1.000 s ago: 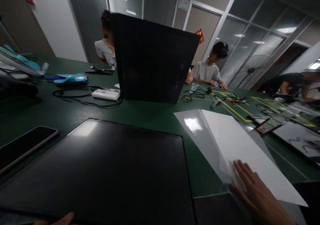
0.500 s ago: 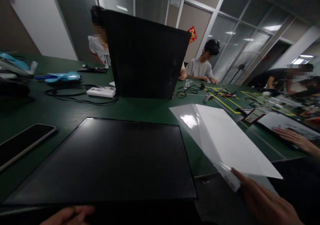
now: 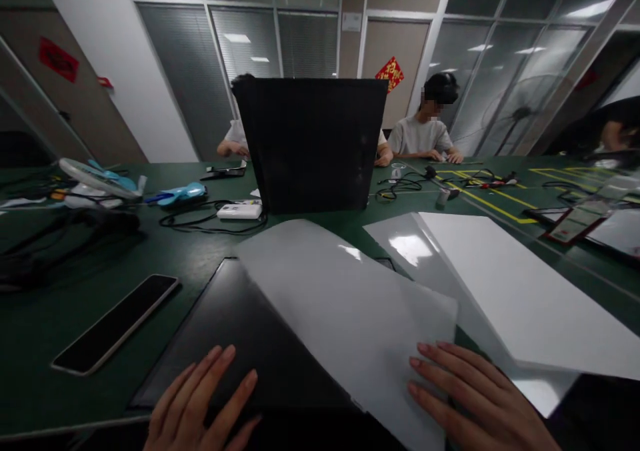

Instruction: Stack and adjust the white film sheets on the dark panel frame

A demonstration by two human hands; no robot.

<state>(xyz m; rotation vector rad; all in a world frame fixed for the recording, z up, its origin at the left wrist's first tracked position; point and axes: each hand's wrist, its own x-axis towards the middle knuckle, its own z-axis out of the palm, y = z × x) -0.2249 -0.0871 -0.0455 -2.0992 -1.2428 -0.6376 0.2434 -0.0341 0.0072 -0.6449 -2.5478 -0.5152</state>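
Observation:
A flat black display panel (image 3: 200, 344) lies in front of me on the green table. Over its right part slants a translucent plastic sheet (image 3: 325, 297), its far corner arched up. My right hand (image 3: 480, 397) is at the sheet's right edge, fingers stretched over the top; its thumb is hidden, and it appears to hold that edge. My left hand (image 3: 200, 404) is open over the panel's near left part, fingers spread, nothing in it; whether it touches the panel I cannot tell. To the right lies a white sheet (image 3: 525, 291) with a clear film (image 3: 410, 247) along its left side.
A large black panel (image 3: 320, 144) stands upright at the back. A phone (image 3: 117, 324) lies left, with dark straps (image 3: 65, 237) behind it. A white power strip (image 3: 240, 209) and cables sit by the upright panel. A person (image 3: 423, 134) works across the table (image 3: 30, 344).
The translucent sheet now covers part of the display panel. My right hand came inward from the white sheet's near edge, and my left rose over the panel. My view turned and levelled.

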